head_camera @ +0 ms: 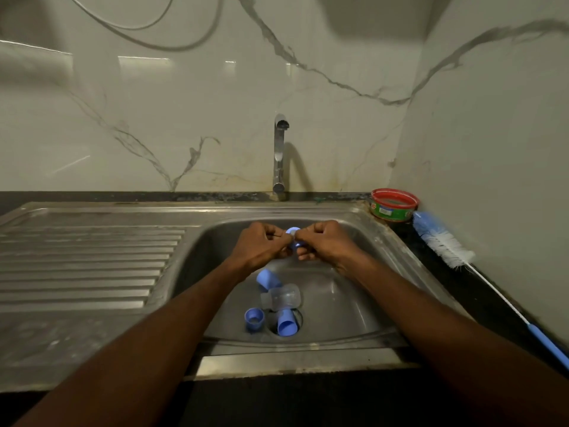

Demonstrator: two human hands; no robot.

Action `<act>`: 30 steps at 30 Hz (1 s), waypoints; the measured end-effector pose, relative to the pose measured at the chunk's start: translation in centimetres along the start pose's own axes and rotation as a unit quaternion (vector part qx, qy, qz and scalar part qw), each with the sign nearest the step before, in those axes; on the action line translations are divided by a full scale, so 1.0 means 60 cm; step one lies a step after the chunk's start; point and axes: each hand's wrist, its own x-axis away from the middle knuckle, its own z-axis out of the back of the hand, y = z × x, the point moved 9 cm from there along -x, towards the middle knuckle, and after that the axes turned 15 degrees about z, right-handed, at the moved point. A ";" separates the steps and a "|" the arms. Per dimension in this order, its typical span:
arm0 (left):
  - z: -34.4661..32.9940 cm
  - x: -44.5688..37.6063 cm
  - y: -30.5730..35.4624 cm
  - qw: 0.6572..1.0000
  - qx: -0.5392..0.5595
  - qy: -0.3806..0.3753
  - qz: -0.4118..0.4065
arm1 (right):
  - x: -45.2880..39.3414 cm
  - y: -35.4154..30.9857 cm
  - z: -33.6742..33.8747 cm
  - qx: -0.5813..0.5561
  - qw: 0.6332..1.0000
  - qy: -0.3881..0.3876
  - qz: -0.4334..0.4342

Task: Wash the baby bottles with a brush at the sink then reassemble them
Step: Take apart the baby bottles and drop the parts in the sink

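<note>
- Over the sink [363, 241], in the head view, a small blue bottle part [292, 237] is held up between the two hands, in front of the tap [279, 155] and above the basin floor.
- It is gripped from both sides: the left hand [261, 243] is curled on its left side, the right hand [326, 241] on its right, knuckles nearly meeting across it.
- Both hands are closed tight on the part, with fingers and thumbs pinching it; only a sliver of blue is seen between them, so whether it is a ring, a teat collar or two joined pieces cannot be told.
- A twisting or pulling apart is judged to be in hand, the task being at an early, dismantling stage.
- Nearer the person and lower, the remaining pieces are lying on the basin floor by the drain: a clear bottle [281, 297] on its side, long axis running left to right, a blue cap [268, 278] touching it at the far left, a blue cup [254, 318] upright just left of the drain, and a blue cap [287, 325] tipped over the drain itself.
- The brush [443, 241] is untouched on the right counter, well apart from both hands, its long axis running from the far bristle end toward the near right; the right hand is the nearer one for reaching it.
- A red-rimmed tub [394, 204] is set beside the bristles.
</note>
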 end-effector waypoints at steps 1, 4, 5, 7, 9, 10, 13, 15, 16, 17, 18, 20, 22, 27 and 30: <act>-0.003 0.001 0.002 1.000 -0.011 0.001 -0.003 | -0.001 0.000 0.001 0.017 1.000 0.002 0.006; -0.015 -0.004 -0.004 0.999 -0.014 -0.032 0.010 | -0.004 0.005 0.003 0.064 0.998 0.008 0.013; -0.017 -0.007 -0.010 0.999 -0.002 -0.046 0.019 | -0.004 0.007 0.006 0.074 0.997 0.012 0.012; -0.018 -0.008 -0.012 0.998 0.016 -0.062 0.025 | -0.006 0.008 0.009 0.087 0.996 0.016 0.009; -0.020 -0.007 -0.009 0.997 0.025 -0.071 0.016 | -0.007 0.007 0.012 0.096 0.995 0.018 0.013; -0.020 -0.006 -0.009 0.996 0.034 -0.078 0.016 | -0.009 0.007 0.012 0.105 0.994 0.018 0.016; -0.027 -0.001 -0.008 0.991 0.072 -0.111 0.025 | -0.014 0.013 0.017 0.129 0.991 0.020 0.022; -0.025 0.004 -0.006 0.994 0.052 -0.093 0.021 | -0.013 0.017 0.017 0.118 0.993 0.019 0.022; -0.023 0.006 -0.004 0.996 0.030 -0.080 0.016 | -0.012 0.016 0.015 0.113 0.993 0.017 0.023; -0.021 0.006 -0.003 0.997 0.021 -0.074 0.010 | -0.010 0.014 0.013 0.110 0.994 0.013 0.024; -0.019 0.004 -0.003 0.997 0.021 -0.074 0.006 | -0.009 0.012 0.011 0.106 0.994 0.009 0.024; -0.014 0.003 0.000 0.996 0.032 -0.078 -0.002 | -0.010 0.010 0.010 0.089 0.996 0.003 0.020; -0.010 0.005 0.003 0.997 0.037 -0.074 -0.007 | -0.014 0.012 0.015 0.072 0.997 0.006 0.016; 0.005 0.005 0.010 0.998 -0.048 0.014 -0.038 | -0.015 0.012 0.008 0.121 0.992 -0.009 0.037; 0.015 -0.004 0.006 0.992 -0.096 0.072 -0.046 | -0.015 0.007 -0.006 0.137 0.988 -0.035 0.064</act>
